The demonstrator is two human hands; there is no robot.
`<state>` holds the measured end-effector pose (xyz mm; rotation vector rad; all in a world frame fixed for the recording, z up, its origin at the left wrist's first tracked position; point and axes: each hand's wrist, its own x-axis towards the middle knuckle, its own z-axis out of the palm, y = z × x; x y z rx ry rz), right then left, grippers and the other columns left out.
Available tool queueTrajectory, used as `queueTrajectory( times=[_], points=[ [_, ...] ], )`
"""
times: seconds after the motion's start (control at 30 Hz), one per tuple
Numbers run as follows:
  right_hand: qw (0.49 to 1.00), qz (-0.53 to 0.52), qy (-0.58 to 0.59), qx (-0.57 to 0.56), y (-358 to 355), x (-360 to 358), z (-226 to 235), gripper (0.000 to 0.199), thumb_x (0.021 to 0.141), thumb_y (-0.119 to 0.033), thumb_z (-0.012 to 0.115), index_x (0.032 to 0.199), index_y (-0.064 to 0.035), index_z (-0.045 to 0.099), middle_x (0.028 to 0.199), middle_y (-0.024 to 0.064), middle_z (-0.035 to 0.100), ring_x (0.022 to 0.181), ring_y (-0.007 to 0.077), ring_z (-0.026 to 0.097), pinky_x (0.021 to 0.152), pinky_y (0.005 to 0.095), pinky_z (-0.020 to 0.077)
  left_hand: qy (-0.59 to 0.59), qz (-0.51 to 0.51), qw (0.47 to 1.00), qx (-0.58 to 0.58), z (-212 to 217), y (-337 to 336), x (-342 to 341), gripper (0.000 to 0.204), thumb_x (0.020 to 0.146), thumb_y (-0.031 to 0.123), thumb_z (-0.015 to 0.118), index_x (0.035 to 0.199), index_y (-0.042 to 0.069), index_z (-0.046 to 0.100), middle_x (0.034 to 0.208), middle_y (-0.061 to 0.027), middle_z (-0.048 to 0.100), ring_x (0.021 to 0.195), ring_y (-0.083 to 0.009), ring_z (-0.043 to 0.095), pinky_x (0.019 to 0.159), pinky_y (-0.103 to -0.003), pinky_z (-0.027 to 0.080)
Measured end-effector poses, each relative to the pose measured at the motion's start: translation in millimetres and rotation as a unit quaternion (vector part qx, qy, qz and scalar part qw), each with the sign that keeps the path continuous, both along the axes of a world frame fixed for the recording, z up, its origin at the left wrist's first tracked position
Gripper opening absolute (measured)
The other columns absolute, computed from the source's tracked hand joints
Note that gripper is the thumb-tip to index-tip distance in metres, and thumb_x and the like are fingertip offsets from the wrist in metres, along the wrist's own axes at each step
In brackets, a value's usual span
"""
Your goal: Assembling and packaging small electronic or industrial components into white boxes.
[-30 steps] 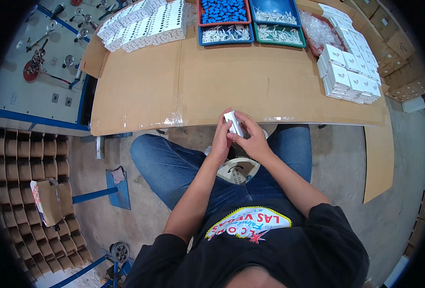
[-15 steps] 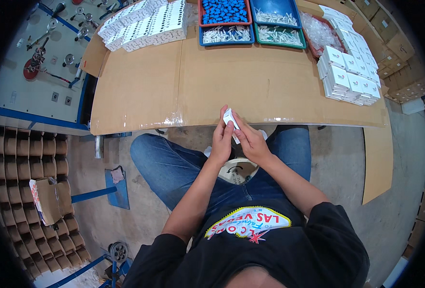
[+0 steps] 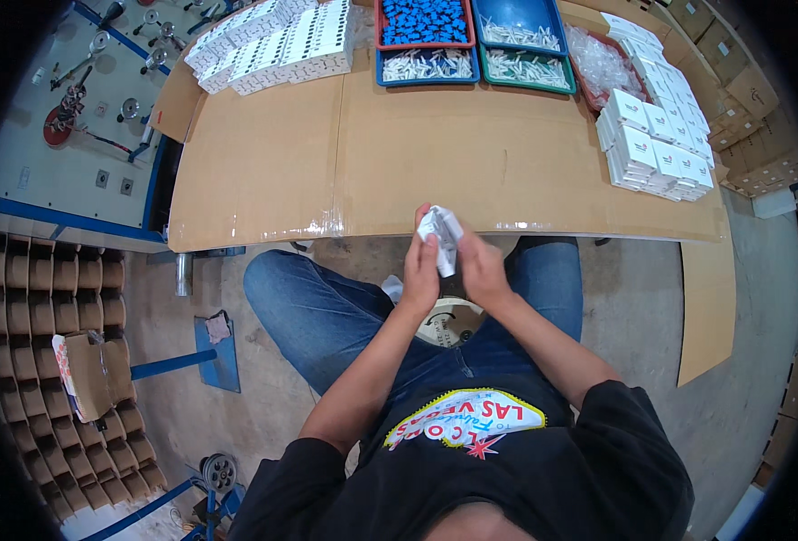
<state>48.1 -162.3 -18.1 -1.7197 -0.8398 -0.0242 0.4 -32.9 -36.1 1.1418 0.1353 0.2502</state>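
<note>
A small white box (image 3: 438, 242) is held up between my two hands, just in front of the near table edge. Its lit face looks white and grey, and its details are blurred. My left hand (image 3: 421, 273) is closed on its left side, with the thumb on the near face. My right hand (image 3: 484, 272) is closed against its right side. These fingers are smeared by motion and partly hidden. Below the hands, between my knees, sits a pale round container (image 3: 448, 323) with a dark curved mark.
The cardboard-covered table (image 3: 426, 153) bears rows of white boxes (image 3: 281, 45) at the back left. Trays hold blue pieces (image 3: 423, 22) and white slim pieces (image 3: 428, 65). Clear bags (image 3: 597, 68) and stacked white boxes (image 3: 656, 144) stand right. A cardboard divider rack (image 3: 47, 311) is lower left.
The white box has turned, showing a broader face than before. My right hand has shifted slightly to the right and its fingers have moved along the box. The left hand still grips it.
</note>
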Motion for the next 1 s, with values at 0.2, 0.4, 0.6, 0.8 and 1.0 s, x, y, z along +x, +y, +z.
queueTrajectory(
  times=[0.2, 0.4, 0.6, 0.8, 1.0],
  points=[
    [0.995, -0.015, 0.092, 0.018, 7, -7, 10, 0.041, 0.108, -0.020, 0.042, 0.142, 0.0010, 0.049, 0.133, 0.0224, 0.061, 0.126, 0.0272, 0.059, 0.103, 0.0339, 0.0442, -0.011, 0.022, 0.999, 0.035, -2, -2, 3, 0.058, 0.109, 0.033, 0.038, 0.157, 0.003, 0.023, 0.148, -0.0080, 0.042, 0.128, -0.0158, 0.045, 0.110, -0.029, 0.033],
    [0.958, -0.080, 0.253, 0.108, 3, 13, -18, 0.044, 0.109, -0.029, 0.040, 0.134, 0.0040, 0.055, 0.116, 0.0078, 0.066, 0.104, 0.0129, 0.061, 0.091, 0.0273, 0.0477, 0.042, 0.006, 0.982, -0.183, 16, 6, 15, 0.058, 0.108, 0.040, 0.028, 0.156, 0.008, 0.028, 0.141, -0.0122, 0.051, 0.130, -0.0216, 0.050, 0.111, -0.034, 0.038],
    [0.821, -0.189, 0.471, 0.263, -6, 38, -36, 0.039, 0.106, -0.031, 0.045, 0.117, 0.0014, 0.063, 0.102, 0.0074, 0.068, 0.092, 0.0158, 0.065, 0.082, 0.0300, 0.0516, 0.134, 0.083, 0.975, -0.156, 4, 21, 19, 0.053, 0.107, 0.040, 0.034, 0.146, 0.005, 0.047, 0.120, -0.0095, 0.065, 0.111, -0.0174, 0.063, 0.096, -0.032, 0.050],
    [0.892, -0.272, 0.342, 0.113, -27, 68, -41, 0.036, 0.106, -0.029, 0.045, 0.118, -0.0009, 0.064, 0.097, 0.0055, 0.066, 0.083, 0.0119, 0.062, 0.070, 0.0285, 0.0512, 0.209, 0.168, 0.962, 0.038, -18, 38, 34, 0.043, 0.106, 0.030, 0.042, 0.125, -0.004, 0.060, 0.100, -0.0118, 0.071, 0.094, -0.0196, 0.068, 0.085, -0.032, 0.052],
    [0.928, -0.309, 0.194, 0.068, -44, 133, -60, 0.032, 0.103, -0.021, 0.051, 0.124, 0.0017, 0.059, 0.110, 0.0151, 0.067, 0.093, 0.0232, 0.066, 0.081, 0.0357, 0.0541, 0.135, 0.212, 0.936, 0.248, -13, 38, 99, 0.042, 0.104, 0.026, 0.048, 0.124, -0.009, 0.059, 0.102, -0.0198, 0.070, 0.096, -0.0264, 0.068, 0.085, -0.036, 0.051]
  ],
)
